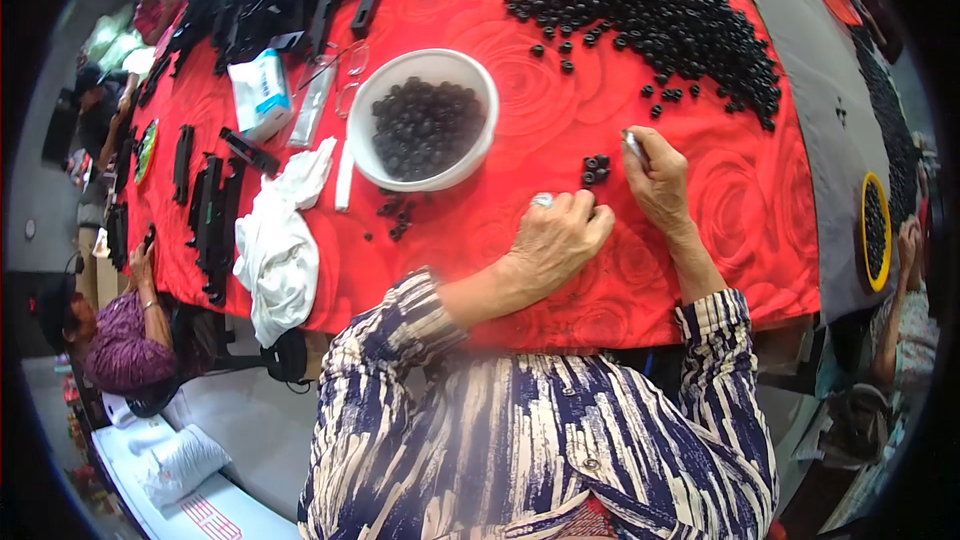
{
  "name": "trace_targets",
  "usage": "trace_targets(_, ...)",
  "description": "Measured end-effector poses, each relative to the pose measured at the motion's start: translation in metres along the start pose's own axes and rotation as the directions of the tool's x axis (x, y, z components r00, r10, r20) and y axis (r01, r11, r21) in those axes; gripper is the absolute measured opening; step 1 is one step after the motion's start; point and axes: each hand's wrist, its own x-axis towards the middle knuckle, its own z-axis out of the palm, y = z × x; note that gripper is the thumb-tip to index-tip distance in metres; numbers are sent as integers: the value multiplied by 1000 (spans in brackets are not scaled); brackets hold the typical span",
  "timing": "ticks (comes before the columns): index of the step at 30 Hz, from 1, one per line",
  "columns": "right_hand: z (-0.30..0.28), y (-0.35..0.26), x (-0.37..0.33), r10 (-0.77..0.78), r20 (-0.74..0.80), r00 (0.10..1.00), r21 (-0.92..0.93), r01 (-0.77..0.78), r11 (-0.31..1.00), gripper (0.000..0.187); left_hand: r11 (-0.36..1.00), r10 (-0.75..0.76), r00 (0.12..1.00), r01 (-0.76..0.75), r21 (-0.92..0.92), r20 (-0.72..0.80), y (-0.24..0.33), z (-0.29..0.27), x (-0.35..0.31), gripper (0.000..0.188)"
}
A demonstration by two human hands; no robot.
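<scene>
We are leaning over a worktop covered with a red cloth printed with roses (pixel 530 80), and both our hands are hovering or resting close to its near edge. Our right hand (pixel 656 178) is closing its thumb and fingers around a small silvery metal piece (pixel 635 147), which is pointing up and away from us. Our left hand (pixel 560 240), wearing a silvery ring (pixel 541 200), is curling its fingers inward; from this angle we are not managing to tell whether it is gripping anything. Between the two hands, a tight little cluster of shiny black round pieces (pixel 595 170) is lying on the cloth, just beyond the left fingertips.

To the left, a round white plastic bowl (pixel 425 62) is holding many dark round beads (pixel 425 125), and a few loose black bits (pixel 399 220) are lying just below it. A crumpled white cloth (pixel 280 250) is sprawling beside long black plastic strips (pixel 210 220), while a white and blue soft packet (pixel 261 95) is sitting further back. Beyond our right hand, a broad heap of black round parts (pixel 660 20) is spreading toward the worktop's far right side.
</scene>
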Motion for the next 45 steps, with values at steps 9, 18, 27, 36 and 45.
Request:
trace_targets(9, -13, 4, -3, -59, 35, 998, -15, 60, 998, 18, 101, -558, 726, 540, -835, 402, -29, -23, -9, 11)
trace_targets(18, -8, -16, -18, -193, 215, 958, 49, 187, 981, 24, 945, -199, 972, 224, -237, 126, -21, -13, -9, 28)
trace_targets(27, -11, -14, -14, -38, 174, 984, 158, 10, 987, 16, 346, -416, 794, 589, -730, 443, -48, -29, 0, 21)
trace_targets(36, -19, -60, -22, -31, 246, 969, 446, -85, 891, 14, -809, -200, 780, 210, -548, 593, -31, -35, -36, 47)
trace_targets(45, -12, -83, -32, -136, 326, 936, 451, -27, 892, 32, -862, -296, 742, 65, -503, 602, 0, -37, -39, 23)
